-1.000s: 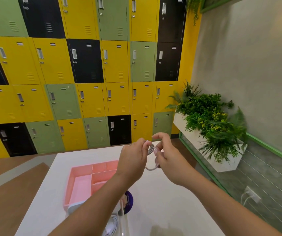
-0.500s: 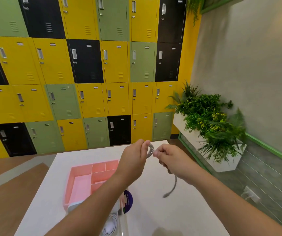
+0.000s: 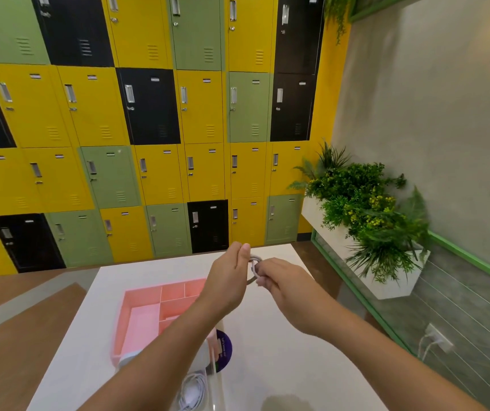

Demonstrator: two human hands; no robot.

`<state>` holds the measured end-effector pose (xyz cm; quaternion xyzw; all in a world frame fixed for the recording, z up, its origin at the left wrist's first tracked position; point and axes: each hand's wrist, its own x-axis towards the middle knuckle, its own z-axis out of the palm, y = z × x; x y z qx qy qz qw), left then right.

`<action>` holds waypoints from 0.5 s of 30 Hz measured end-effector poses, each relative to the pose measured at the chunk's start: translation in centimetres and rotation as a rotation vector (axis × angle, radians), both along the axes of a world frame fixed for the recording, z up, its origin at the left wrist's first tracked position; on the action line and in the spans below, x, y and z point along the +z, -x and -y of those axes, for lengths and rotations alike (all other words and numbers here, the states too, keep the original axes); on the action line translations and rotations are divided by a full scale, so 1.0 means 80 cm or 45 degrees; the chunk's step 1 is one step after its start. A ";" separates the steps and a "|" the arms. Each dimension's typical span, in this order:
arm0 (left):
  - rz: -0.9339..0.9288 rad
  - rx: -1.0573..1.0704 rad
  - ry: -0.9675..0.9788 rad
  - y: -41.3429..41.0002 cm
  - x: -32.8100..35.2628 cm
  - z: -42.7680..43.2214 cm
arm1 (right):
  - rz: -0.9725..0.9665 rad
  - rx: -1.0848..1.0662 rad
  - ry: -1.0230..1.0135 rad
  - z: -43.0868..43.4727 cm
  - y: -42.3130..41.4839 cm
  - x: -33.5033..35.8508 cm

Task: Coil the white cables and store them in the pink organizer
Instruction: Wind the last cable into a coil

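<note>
Above the white table [image 3: 282, 366] both hands hold a small coil of white cable [image 3: 254, 266] in the air. My left hand [image 3: 227, 277] pinches the coil's left side between thumb and fingers. My right hand [image 3: 285, 280] grips its right side with curled fingers. The pink organizer [image 3: 143, 315], with several compartments, lies on the table below and left of the hands, partly hidden by my left forearm. Another coiled white cable [image 3: 193, 391] lies near the table's front edge.
A round purple-and-white object [image 3: 223, 348] sits beside the organizer's near right corner. A white planter with green plants [image 3: 368, 221] stands to the right of the table. Coloured lockers [image 3: 149, 129] fill the far wall. A wall socket [image 3: 438, 341] is low on the right.
The loose cable tail that hung under my right hand half a second ago is gone from view; the cable is now a tight loop between both hands, which sit closer together.
</note>
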<state>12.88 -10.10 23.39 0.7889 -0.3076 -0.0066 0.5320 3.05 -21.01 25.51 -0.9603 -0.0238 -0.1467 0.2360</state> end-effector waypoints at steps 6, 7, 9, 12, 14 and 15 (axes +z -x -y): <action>0.054 -0.143 -0.042 -0.001 0.004 -0.012 | -0.184 0.071 -0.490 0.026 0.008 0.010; 0.049 -0.150 -0.060 0.000 0.005 -0.013 | -0.211 0.076 -0.531 0.029 0.008 0.011; 0.040 -0.161 -0.090 0.003 0.008 -0.012 | -0.260 0.109 -0.613 0.033 0.010 0.013; 0.053 -0.153 -0.130 0.005 0.010 -0.011 | -0.325 0.169 -0.696 0.037 0.012 0.015; 0.060 -0.124 -0.115 0.005 0.011 -0.009 | -0.339 0.190 -0.697 0.040 0.012 0.014; 0.062 -0.098 -0.099 0.006 0.011 -0.007 | -0.342 0.194 -0.669 0.042 0.011 0.014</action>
